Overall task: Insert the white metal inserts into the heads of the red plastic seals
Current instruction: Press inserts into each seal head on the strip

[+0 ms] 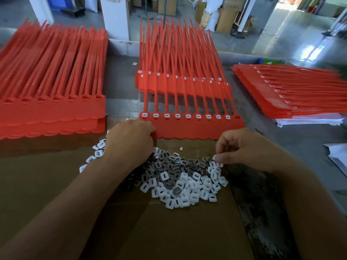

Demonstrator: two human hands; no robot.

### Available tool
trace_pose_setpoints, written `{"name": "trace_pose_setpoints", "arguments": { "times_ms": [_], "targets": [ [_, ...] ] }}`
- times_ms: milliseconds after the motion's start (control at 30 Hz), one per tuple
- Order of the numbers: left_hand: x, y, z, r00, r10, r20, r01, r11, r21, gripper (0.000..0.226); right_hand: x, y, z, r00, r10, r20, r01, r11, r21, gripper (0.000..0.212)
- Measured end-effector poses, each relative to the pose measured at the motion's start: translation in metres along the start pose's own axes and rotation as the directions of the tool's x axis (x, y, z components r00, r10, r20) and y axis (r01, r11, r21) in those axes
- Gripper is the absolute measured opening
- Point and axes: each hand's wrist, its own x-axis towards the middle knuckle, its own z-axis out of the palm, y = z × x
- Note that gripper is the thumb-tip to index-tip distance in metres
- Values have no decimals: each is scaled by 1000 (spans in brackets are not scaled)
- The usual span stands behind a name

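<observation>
A strip of joined red seals point(197, 128) lies in front of me on the cardboard, most of its heads filled with white inserts; the rightmost head point(237, 117) looks unfilled. My left hand point(131, 139) grips the strip's left lower corner. My right hand point(244, 147) pinches one white insert point(215, 158) at the top right edge of a pile of white and grey inserts point(180, 177). The pile sits between my forearms.
A tall stack of red seals with unfilled heads point(52, 109) stands at the left. A stack with inserts fitted point(182, 83) lies behind the strip, another point(293, 87) at the right. Cardboard sheet point(169, 231) covers the table; white papers point(338, 156) at right.
</observation>
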Motion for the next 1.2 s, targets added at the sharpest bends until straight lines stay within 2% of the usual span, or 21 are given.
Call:
{"name": "trace_pose_setpoints", "arguments": {
  "times_ms": [67, 167, 300, 500, 633, 900, 1033, 1200],
  "targets": [
    [0, 0, 0, 1000, 3, -1, -3, 1000, 3, 34, 0, 1, -1, 999, -5, -53, 7, 999, 50, 12],
    [0, 0, 0, 1000, 6, -2, -6, 1000, 3, 33, 4, 6, -4, 975, -9, -221, 29, 996, 87, 10],
    [0, 0, 0, 1000, 5, 2, -5, 1000, 2, 33, 12, 18, -12, 911, 61, -409, -5, 991, 136, 12],
    [0, 0, 0, 1000, 6, 8, -6, 1000, 4, 34, 32, 36, -27, 790, 120, -601, -60, 991, 119, 13],
    [0, 0, 0, 1000, 13, 0, -13, 1000, 10, 34, 48, 46, -30, 745, 214, -631, -103, 973, 209, 11],
    [0, 0, 0, 1000, 10, -3, -10, 1000, 6, 34, 59, 60, -27, 754, 302, -584, -136, 941, 311, 9],
    [0, 0, -1, 1000, 6, 5, -6, 1000, -1, 35, 61, 62, -30, 753, 305, -583, -163, 945, 284, 10],
    [0, 0, 0, 1000, 3, 1, -3, 1000, -4, 35, 61, 61, -32, 789, 290, -541, -195, 954, 227, 8]
  ]
}}
